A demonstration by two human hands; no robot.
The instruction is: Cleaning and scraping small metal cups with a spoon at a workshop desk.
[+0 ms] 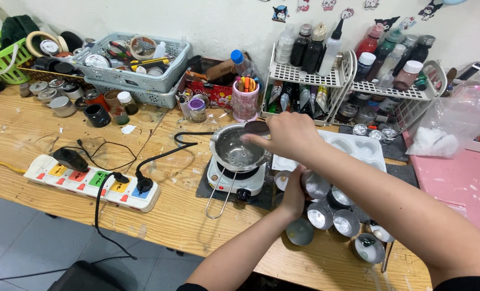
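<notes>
**Right hand at the pot, left hand on a tin**

Your right hand (289, 136) reaches across the pot (237, 148), grip closed on a small dark spoon-like tool (256, 127) held over the pot's far rim. Can't tell exactly what the tool is; only its dark end shows past your fingers.

The pot is steel and sits on a small white hotplate (234, 182). Its wire handle (218, 198) sticks out toward you, over the worktop (175, 215). The hotplate stands on a dark mat (261, 198), and its black cord (164, 155) runs left to the power strip (91, 183).

Your left hand (295, 193) is just right of the hotplate, fingers wrapped round a small round tin (315, 186). How tight that grip is I can't tell, since the hand hides most of the tin. More open tins (347, 222) are clustered near it, and one (299, 231) is closest to you. Another tin (368, 248) sits by the worktop edge, with something white inside.

Behind your right forearm lies a white mould tray (358, 146) with heart-shaped cavities. A pink cup (245, 101) of pens stands beyond the pot. White wire racks (310, 75) of bottles line the wall on the right. Grey baskets (137, 73) of tools are at back left, beside a green basket (0, 56).
</notes>
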